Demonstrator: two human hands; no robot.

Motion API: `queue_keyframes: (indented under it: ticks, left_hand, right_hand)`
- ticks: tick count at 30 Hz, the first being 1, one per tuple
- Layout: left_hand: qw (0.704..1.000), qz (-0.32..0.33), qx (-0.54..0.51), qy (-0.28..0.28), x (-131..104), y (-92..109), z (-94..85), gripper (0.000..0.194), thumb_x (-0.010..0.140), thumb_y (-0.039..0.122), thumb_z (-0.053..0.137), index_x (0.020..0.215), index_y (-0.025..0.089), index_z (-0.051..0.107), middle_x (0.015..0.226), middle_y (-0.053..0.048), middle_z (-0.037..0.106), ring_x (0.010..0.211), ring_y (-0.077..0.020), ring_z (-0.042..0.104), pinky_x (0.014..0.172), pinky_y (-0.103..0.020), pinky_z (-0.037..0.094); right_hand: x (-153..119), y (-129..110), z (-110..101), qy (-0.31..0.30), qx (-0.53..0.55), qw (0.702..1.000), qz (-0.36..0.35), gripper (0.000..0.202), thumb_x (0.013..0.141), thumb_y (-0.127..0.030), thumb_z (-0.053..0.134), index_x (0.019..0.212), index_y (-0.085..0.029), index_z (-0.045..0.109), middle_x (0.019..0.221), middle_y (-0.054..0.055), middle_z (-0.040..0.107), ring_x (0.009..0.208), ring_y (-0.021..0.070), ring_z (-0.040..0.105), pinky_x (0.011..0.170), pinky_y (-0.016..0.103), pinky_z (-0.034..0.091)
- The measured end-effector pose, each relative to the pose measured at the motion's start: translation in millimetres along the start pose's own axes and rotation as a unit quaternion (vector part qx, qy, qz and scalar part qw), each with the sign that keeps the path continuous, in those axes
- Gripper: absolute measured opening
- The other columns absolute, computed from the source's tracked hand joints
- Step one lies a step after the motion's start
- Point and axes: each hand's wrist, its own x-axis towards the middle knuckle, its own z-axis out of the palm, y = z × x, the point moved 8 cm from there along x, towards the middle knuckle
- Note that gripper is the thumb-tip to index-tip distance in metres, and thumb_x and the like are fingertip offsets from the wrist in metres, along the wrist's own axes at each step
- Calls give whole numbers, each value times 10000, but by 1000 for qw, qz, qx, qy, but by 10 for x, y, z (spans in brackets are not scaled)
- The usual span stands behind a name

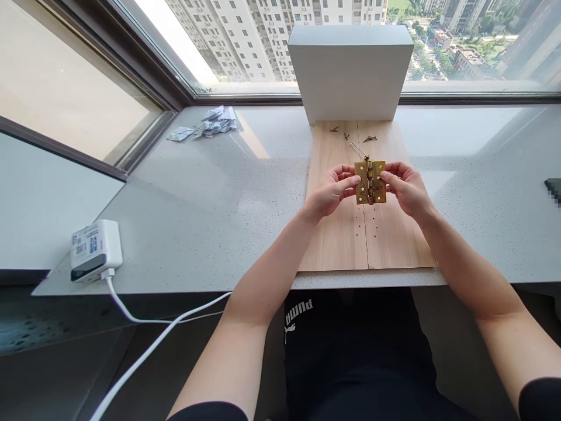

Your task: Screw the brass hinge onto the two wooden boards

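A brass-coloured butt hinge (370,183) is spread open in front of me, its screw holes showing on both leaves. My left hand (335,188) pinches the left leaf between thumb and fingers. On the opposite leaf, my right hand (404,184) has the same kind of grip. Beneath the hinge lie two pale wooden boards (333,240), side by side with a seam between them. Small dark holes dot both boards near the seam. Just beyond the hinge, a screwdriver (360,151) lies with its thin shaft visible; the rest is partly hidden.
Small screws (370,138) lie in little groups on the far part of the boards. A white box (350,76) stands behind them against the window. Small plastic packets (217,121) are heaped at the back left. A white charger (96,250) with a cable (162,336) sits at the left edge.
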Motion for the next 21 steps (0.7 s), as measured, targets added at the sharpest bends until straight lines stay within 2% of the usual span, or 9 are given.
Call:
queue_keyframes:
  ticks: [3,6,10,14,17,21]
  left_hand:
    - [996,39,74,24,-48,87,54,467,922,417,1110,1128,194,756,1086,-77,855,1019,-231,833,995,-454,735]
    - [992,40,119,34,-98,86,131,375,973,339,1051,1113,184,739,1093,-91,841,1033,-253,844,938,-441,746]
    - [984,37,170,29,-129,68,198,291,1030,320,1000,1142,180,772,1215,-123,865,1107,-272,860,988,-442,743]
    - [966,64,251,7,-121,87,238,189,1105,292,886,1247,181,831,1277,-143,901,1186,-296,869,1056,-454,718]
    - [959,62,275,-5,-107,58,236,205,1099,265,846,1287,185,855,1329,-144,912,1212,-300,872,1063,-444,718]
    - [963,50,266,-16,-104,6,223,242,1084,270,859,1310,183,862,1338,-151,904,1140,-291,882,1045,-453,725]
  right_hand:
    - [-31,-43,-1,21,-45,999,-20,497,842,-564,1071,1081,-261,757,1123,60,826,1052,241,805,944,466,761]
    - [-67,13,74,13,-68,997,-18,535,823,-590,1078,1049,-260,723,1053,48,793,983,246,804,906,500,780]
    - [-81,112,139,-5,-68,998,-5,588,842,-654,1074,1085,-266,704,1080,52,795,1021,263,830,986,548,800]
    - [-43,210,150,-25,-45,998,25,525,969,-701,970,1147,-270,730,1129,64,824,1056,256,855,1087,571,795]
    - [-19,282,165,-42,-27,998,46,490,1048,-722,890,1178,-272,748,1133,72,827,1040,250,859,1077,562,803]
    - [-24,332,173,-49,-21,997,50,608,943,-743,1014,1221,-267,756,1267,99,839,1047,261,869,1014,543,821]
